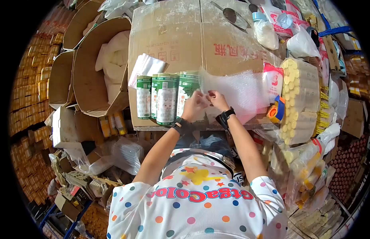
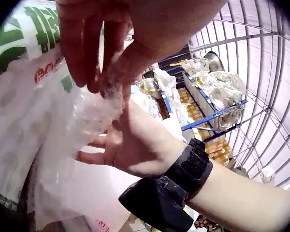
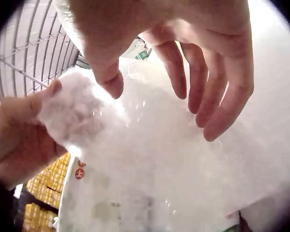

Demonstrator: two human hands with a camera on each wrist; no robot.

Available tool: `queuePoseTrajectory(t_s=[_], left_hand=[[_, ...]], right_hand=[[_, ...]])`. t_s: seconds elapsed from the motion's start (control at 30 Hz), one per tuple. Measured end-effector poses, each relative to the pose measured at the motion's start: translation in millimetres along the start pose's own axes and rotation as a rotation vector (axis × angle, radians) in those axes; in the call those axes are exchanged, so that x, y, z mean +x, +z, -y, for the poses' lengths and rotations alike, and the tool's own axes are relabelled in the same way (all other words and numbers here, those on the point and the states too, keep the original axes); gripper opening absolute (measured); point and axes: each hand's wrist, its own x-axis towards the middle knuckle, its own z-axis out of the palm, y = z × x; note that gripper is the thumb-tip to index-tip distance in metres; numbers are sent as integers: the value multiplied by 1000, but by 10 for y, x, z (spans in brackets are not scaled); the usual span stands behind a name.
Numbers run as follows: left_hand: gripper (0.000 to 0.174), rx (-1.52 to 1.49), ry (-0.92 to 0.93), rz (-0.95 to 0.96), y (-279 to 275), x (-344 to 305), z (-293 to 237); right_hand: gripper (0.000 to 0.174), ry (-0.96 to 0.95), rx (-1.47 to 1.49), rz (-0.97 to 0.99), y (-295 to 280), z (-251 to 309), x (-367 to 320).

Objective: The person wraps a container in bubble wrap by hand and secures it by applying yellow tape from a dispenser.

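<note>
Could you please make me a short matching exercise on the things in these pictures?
Things:
1. Left hand
2. Tape dispenser
3. Labelled rolls
4. Pale yellow bundle

Descriptions:
A. Orange and blue
B. At the right, beyond the tape dispenser
C. Pinching clear plastic
D. Green and white, on the cardboard's left part

Pairs: 1-C, 2-A, 3-D, 4-B.

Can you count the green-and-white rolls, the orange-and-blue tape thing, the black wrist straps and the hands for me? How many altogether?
Green-and-white rolls: 4 that I can see
Orange-and-blue tape thing: 1
Black wrist straps: 2
Hands: 2
Total: 9
</note>
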Motion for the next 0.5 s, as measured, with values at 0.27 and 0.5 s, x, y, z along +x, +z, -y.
queuePoseTrajectory(t_s=[0.27,0.5], left_hand=[[39,11,90,-99,-10,-130,45],[50,481,635,-506,2,-54,-453]], right_hand=[[27,-30,-3,-108,75,167,-73],[19,-227,42,-334,-692,806,-488]])
